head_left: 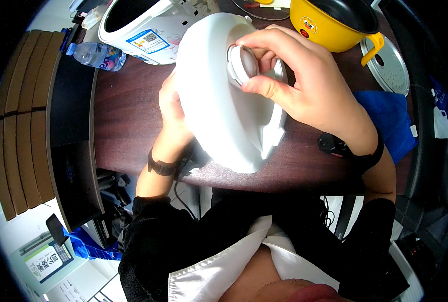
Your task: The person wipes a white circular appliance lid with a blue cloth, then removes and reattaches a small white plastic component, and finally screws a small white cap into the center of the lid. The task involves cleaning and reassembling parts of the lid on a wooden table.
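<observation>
A large, glossy white oval lid, which looks like a rice cooker lid, is held tilted up on edge above the table. My left hand grips its left side, with most of the fingers hidden behind it. Near the lid's upper middle sits a round white cap, probably the steam vent. The thumb and forefinger of my right hand pinch this cap, and the other fingers curl in behind. Whether the cap is fully seated or partly lifted, I cannot tell.
Behind the lid stands a white rice cooker body, its dark inside showing. A plastic water bottle lies left of it. At the far right are a yellow pot, a perforated steamer plate and a blue cloth on the dark wooden table.
</observation>
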A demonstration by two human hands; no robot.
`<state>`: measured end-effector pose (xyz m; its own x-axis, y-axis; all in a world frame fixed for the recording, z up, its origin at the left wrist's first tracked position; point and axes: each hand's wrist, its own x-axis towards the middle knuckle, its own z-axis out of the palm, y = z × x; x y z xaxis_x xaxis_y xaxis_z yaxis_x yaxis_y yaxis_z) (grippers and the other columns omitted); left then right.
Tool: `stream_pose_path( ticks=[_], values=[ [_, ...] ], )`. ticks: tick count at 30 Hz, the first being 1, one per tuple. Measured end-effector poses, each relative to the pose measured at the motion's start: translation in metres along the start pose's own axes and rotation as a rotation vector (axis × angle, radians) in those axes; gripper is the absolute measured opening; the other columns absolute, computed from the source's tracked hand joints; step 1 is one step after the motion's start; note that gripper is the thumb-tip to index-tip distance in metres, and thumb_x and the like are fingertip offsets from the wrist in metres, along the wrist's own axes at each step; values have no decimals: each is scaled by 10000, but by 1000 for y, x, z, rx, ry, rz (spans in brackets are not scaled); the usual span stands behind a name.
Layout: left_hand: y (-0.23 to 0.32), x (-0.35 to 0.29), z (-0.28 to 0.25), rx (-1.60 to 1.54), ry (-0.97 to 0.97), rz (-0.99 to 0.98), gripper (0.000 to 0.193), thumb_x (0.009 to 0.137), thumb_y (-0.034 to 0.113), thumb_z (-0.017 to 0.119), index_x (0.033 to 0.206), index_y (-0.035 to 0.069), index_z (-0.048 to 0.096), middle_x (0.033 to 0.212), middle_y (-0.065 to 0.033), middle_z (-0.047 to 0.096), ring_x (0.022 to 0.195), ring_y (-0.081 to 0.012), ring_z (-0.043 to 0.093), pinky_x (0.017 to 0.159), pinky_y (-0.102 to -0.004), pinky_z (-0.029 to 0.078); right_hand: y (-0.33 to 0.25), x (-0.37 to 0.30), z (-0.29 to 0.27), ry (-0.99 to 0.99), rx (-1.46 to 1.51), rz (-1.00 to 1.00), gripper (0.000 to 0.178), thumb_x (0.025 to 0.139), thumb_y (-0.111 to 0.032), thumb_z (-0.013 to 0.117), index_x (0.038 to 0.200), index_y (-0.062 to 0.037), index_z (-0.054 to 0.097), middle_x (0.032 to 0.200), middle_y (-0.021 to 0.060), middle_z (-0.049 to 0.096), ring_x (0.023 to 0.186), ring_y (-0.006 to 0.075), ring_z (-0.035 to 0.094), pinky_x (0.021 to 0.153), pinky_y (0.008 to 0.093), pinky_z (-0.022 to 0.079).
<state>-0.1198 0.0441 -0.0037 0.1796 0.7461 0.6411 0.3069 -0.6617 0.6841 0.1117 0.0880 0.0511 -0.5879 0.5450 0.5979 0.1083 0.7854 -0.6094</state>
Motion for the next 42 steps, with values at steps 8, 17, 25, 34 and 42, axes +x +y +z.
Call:
stream_pose_path(
  ticks=[8,17,25,34,42],
  values=[
    [-10,1,-1,119,1,127,390,709,117,786,1054,-2,648,1027,-126,664,923,-241,664,790,-334,525,-1,0,-1,-68,-51,79,392,856,-227,723,1179,-54,584,814,50,634,728,155,604,676,271,479],
    [10,4,4,-83,-43,-73,523,753,183,761,1204,-6,577,1157,-141,631,998,-240,645,848,-356,524,1,2,0,-15,-17,32,371,847,-262,735,1114,-49,591,844,49,651,808,156,625,744,282,476],
    [14,15,28,-329,-206,-265,588,789,308,694,1252,-17,530,1192,-152,611,1028,-246,632,873,-365,516,-2,2,-1,-7,0,88,326,861,-317,716,1000,-49,595,796,50,611,765,161,592,715,287,457],
    [18,9,26,-446,-205,-353,687,829,447,618,1305,-29,478,1232,-165,589,1062,-254,616,901,-375,508,0,0,-1,-45,-58,161,367,920,-417,617,879,-56,564,717,56,549,674,192,528,657,309,414],
    [34,-12,16,-1079,-6,-419,852,834,576,561,1390,-41,369,1295,-192,539,1121,-265,580,942,-395,485,-6,-1,-3,-10,-33,243,309,905,-354,659,899,-54,582,755,43,599,725,151,598,681,261,464]
  ],
)
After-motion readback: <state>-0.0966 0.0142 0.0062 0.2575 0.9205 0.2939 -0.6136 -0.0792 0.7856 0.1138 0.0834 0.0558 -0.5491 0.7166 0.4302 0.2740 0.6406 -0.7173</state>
